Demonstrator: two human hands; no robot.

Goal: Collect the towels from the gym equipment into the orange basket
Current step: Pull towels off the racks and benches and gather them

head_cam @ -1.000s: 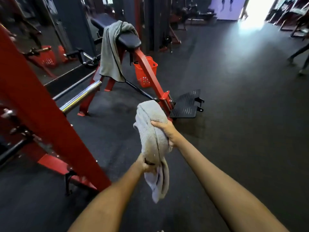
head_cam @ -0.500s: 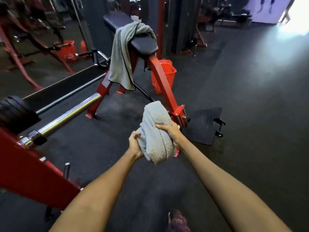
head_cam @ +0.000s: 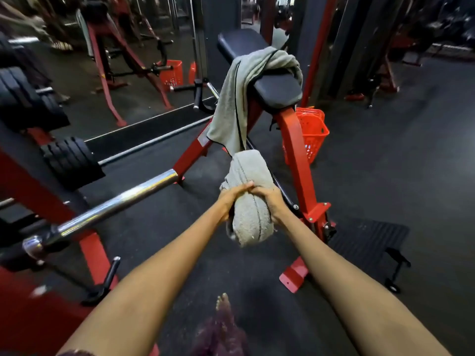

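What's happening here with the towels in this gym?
A person is gathering used towels. Both hands, left hand and right hand, grip a bunched grey terry towel in front of them. A second grey towel with dark trim hangs draped over the black padded bench on a red frame. The orange plastic basket stands on the floor beyond the bench; neither towel is in it yet.

Both hands grip a rolled grey towel (head_cam: 250,201) from either side, left hand (head_cam: 231,199) and right hand (head_cam: 270,201), fingertips meeting on top. Just beyond the hands a second towel (head_cam: 236,104) drapes over a black padded bench (head_cam: 272,86). An orange basket (head_cam: 309,132) stands on the floor beyond the right hand.
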